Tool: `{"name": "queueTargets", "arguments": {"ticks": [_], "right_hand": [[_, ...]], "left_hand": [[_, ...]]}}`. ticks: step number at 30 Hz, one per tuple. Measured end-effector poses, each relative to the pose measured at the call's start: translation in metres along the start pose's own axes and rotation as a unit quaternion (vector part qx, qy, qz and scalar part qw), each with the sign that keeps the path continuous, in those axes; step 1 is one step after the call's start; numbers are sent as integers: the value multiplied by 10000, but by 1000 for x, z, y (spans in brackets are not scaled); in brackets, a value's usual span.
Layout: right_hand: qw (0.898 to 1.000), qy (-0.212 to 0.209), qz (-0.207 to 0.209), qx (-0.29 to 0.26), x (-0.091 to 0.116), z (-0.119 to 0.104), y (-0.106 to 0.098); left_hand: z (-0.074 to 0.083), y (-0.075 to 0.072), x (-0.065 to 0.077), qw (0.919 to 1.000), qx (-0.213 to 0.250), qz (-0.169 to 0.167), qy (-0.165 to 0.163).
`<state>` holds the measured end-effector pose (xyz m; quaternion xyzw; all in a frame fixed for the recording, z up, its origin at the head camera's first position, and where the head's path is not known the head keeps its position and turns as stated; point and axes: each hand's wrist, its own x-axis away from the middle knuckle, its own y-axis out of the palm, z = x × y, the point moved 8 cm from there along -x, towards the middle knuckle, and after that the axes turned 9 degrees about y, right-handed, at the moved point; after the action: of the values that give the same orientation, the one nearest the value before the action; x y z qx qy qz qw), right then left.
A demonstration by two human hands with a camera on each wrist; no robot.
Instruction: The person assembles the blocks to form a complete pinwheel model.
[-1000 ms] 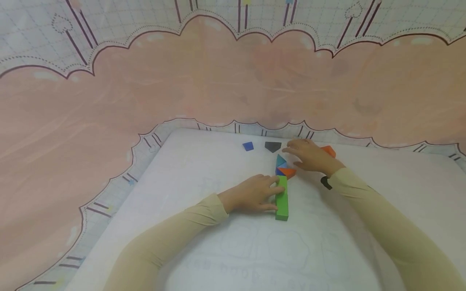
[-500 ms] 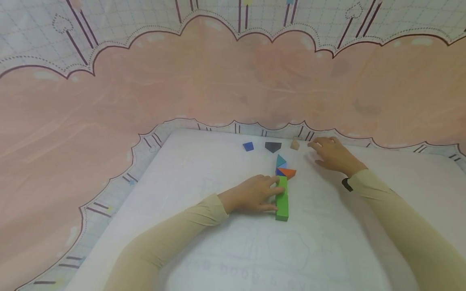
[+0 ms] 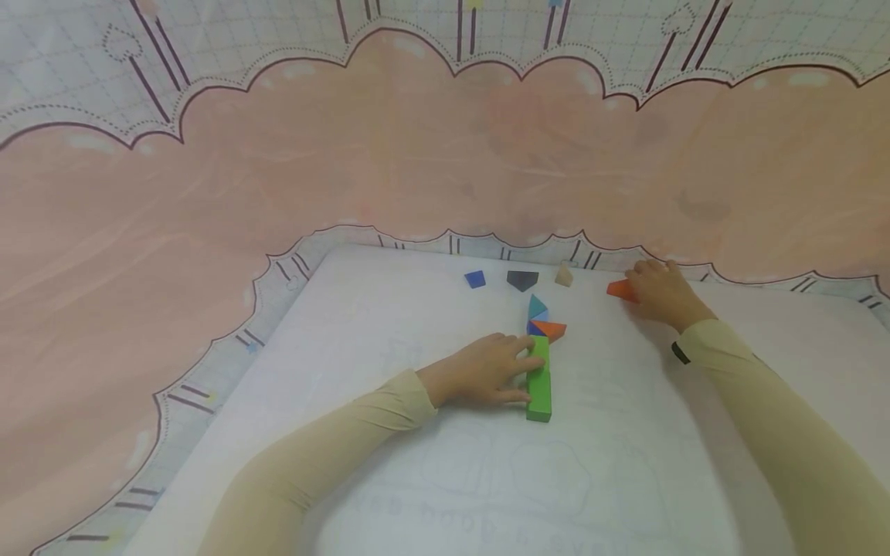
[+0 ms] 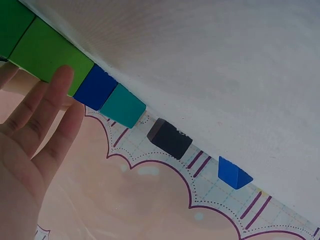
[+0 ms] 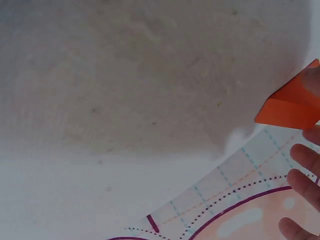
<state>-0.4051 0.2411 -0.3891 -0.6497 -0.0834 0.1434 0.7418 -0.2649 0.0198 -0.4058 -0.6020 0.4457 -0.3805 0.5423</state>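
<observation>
My left hand (image 3: 487,369) rests against a row of green blocks (image 3: 540,403), its fingertips on the top and near side. In the left wrist view its fingers lie fairly straight along the light green block (image 4: 52,56). Beyond the green ones, a small blue block (image 4: 96,87), a teal block (image 4: 123,106) and an orange triangular block (image 3: 552,330) continue the row. At the far right, my right hand (image 3: 666,295) pinches an orange block (image 3: 621,290) with slanted sides. The right wrist view shows the thumb on its top and a fingertip at its lower edge.
Along the far edge of the white table (image 3: 389,309) lie a blue block (image 3: 476,279), a dark grey block (image 3: 523,279) and a tan block (image 3: 564,275). A pink and white patterned cloth (image 3: 445,162) hangs behind that edge.
My right hand has moved rightward from beside the tan block to the orange block and now pinches it. The tan block, earlier hidden behind that hand, shows. My left hand has stayed put.
</observation>
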Motion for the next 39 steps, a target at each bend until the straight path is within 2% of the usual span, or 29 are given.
{"name": "queueTargets", "arguments": {"ticks": [5,11,19,24,27,32,39], "right_hand": [[9998,-65,206,32,-3,-1,-2],[9969,-564,545,-15,-5,-21,-12],[9967,-758,283,-9,-15,-40,-8],[9953,-911,194,-268,-22,-53,-12],[9946,-997,251,-170,-29,-61,-16],[9923,-1128,472,175,-41,-73,-22],[9833,-1393,1091,436,-51,-83,-26]], "left_hand": [[0,1,0,10000,27,-2,-12],[0,1,0,10000,-12,-39,1],[-1,-1,0,9999,73,-103,-36],[0,-1,-1,9999,89,-65,-7],[0,-2,0,10000,89,-31,10],[0,-3,0,10000,24,-12,39],[0,-3,0,10000,-4,-31,17]]}}
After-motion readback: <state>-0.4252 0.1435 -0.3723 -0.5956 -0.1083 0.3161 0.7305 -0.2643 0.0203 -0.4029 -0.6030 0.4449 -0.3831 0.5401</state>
